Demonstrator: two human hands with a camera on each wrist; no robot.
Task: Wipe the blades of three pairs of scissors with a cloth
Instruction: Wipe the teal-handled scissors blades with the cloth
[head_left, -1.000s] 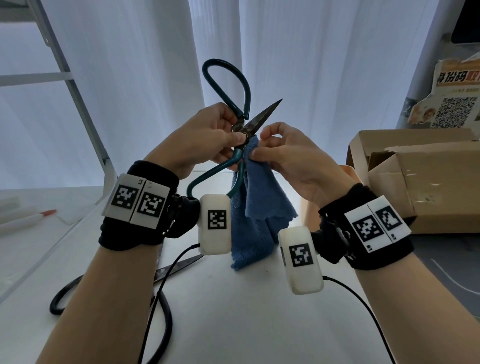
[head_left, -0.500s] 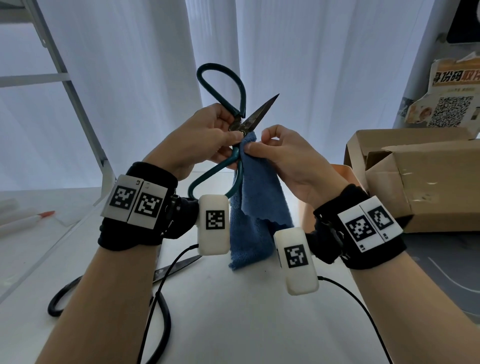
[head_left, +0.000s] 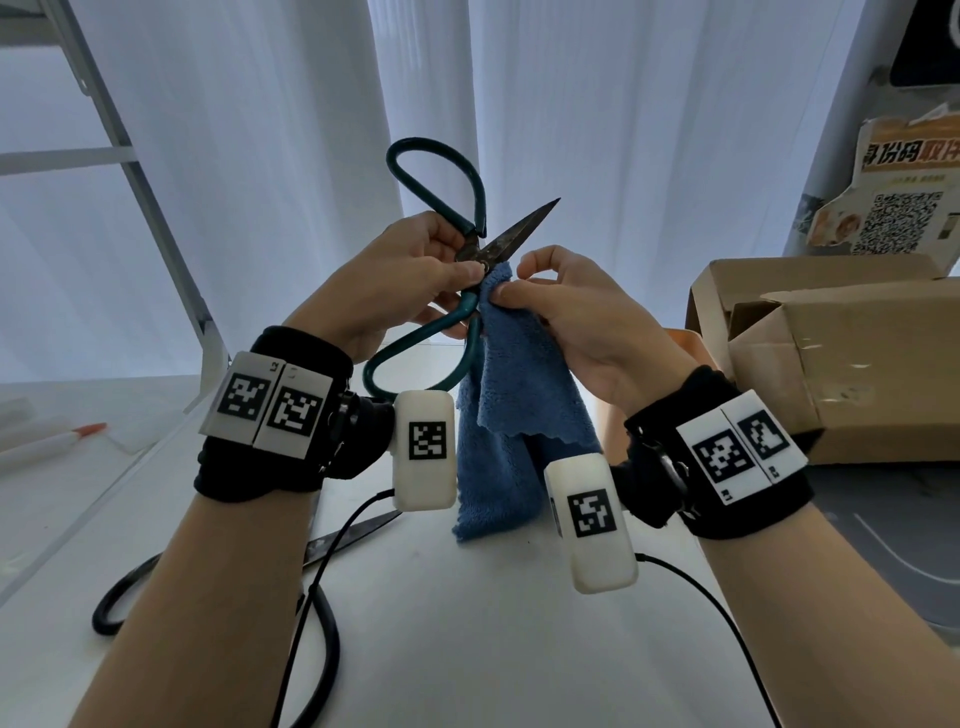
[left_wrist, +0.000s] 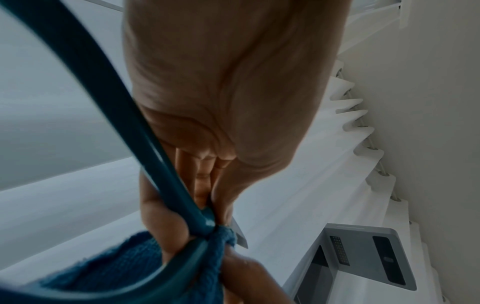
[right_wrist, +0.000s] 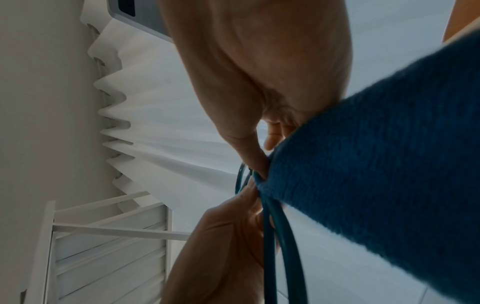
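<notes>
Teal-handled scissors (head_left: 470, 244) are held up in the air, spread wide, with one dark blade pointing up to the right. My left hand (head_left: 415, 275) grips them at the pivot, thumb and fingers pinching the joint (left_wrist: 207, 222). My right hand (head_left: 540, 296) pinches a blue cloth (head_left: 509, 395) against the lower blade, just right of the pivot; that blade is hidden by the cloth. The cloth (right_wrist: 376, 164) hangs down toward the table. A second pair of scissors (head_left: 208, 582) with black handles lies on the white table, under my left forearm.
An open cardboard box (head_left: 841, 353) stands on the right. A white ladder-like frame (head_left: 140, 208) leans at the left before white curtains. A pen with an orange tip (head_left: 52, 441) lies at far left. Black cables (head_left: 332, 561) trail from both wrists.
The scissors and both hands have sunk slightly in the head view. My right hand's pinch on the cloth has slid in toward the pivot.
</notes>
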